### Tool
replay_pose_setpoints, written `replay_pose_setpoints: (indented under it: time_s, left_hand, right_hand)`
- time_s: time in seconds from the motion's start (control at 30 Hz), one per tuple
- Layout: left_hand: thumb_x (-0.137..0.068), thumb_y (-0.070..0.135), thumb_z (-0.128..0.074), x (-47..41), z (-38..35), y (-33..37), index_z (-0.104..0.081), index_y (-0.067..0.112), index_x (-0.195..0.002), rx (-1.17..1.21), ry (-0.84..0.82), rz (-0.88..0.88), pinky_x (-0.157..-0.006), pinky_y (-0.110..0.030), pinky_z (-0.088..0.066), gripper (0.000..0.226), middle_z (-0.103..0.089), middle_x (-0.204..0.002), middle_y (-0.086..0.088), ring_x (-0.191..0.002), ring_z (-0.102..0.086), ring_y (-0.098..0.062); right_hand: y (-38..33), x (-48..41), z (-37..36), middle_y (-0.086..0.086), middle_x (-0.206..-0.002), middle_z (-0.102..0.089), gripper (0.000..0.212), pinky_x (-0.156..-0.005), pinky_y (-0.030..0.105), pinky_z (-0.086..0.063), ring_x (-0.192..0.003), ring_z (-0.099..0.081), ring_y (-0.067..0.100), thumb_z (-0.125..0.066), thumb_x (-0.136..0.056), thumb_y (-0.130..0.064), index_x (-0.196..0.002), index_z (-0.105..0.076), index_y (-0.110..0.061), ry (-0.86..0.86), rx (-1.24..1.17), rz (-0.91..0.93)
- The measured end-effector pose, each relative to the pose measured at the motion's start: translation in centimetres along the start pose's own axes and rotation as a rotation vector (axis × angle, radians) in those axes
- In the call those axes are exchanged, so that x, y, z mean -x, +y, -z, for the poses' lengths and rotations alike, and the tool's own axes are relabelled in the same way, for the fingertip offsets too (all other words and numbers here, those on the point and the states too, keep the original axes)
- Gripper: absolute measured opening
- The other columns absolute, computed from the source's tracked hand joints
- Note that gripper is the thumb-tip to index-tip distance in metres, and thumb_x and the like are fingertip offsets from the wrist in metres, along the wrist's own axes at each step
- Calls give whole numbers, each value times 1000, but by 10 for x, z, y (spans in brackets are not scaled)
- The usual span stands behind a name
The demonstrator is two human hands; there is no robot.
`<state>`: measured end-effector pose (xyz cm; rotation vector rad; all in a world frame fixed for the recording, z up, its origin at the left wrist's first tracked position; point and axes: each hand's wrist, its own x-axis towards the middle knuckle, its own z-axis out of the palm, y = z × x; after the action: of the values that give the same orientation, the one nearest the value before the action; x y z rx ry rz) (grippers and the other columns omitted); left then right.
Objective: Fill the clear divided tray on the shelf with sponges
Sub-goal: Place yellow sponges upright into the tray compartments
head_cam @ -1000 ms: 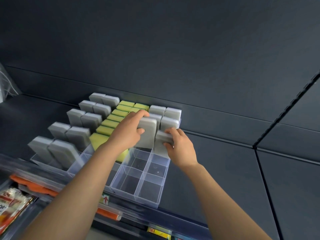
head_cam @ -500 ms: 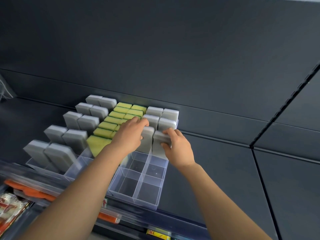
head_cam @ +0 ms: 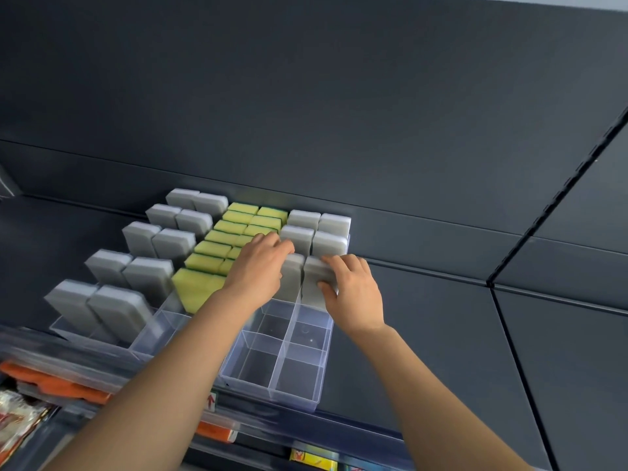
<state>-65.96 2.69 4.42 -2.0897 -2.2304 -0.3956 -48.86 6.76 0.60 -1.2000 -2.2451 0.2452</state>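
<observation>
Tray [head_cam: 268, 390] of clear plastic sits on the dark shelf [head_cam: 424, 334], with grey sponges standing in its back rows. In row 3, the left hand [head_cam: 258, 266] curls over the left sponge [head_cam: 292, 282]. The right hand [head_cam: 353, 294] pinches the right sponge [head_cam: 312, 271] beside it.
</observation>
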Motion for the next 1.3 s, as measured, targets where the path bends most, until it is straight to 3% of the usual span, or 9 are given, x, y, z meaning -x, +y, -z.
replay_pose_setpoints:
  time_s: [0.2,0.43,0.7,1.3]
  left_hand:
    - [-84,26,-67,5,4,4,-42,21,-136,-71,32,-26,-93,-38,-39,58,-48,-129,-3,-118,-44,-25]
    - [-72,19,-77,-1,4,52,-65,13,-111,30,161,-238,-84,-42,-48,41,-62,-107,-6,-103,-56,-32]
    - [-88,27,-61,-3,-27,158,-53,17,-125,26,7,-428,-98,-33,-37,39,-54,-126,1,-122,-44,-21]
    - [-92,26,-57,42,-86,447,-53,20,-124,11,-69,-702,-100,-32,-38,34,-53,-126,3,-122,-44,-18]
  right_hand:
    - [2,12,6,8,-115,-57,50,-75,36,-51,-98,-53,29,-71,-79,-26,-125,-55,-15,82,46,-8]
    - [35,49,35,10,-113,-60,50,-77,41,-48,-96,-56,33,-73,-78,-30,-122,-58,-12,88,201,-195]
    - [100,119,107,4,-131,-48,47,-97,37,-32,-119,-44,27,-59,-88,-37,-131,-49,-19,26,327,-470]
    - [259,306,283,3,-136,-43,46,-103,37,-30,-124,-39,25,-55,-90,-40,-131,-45,-21,-9,474,-800]
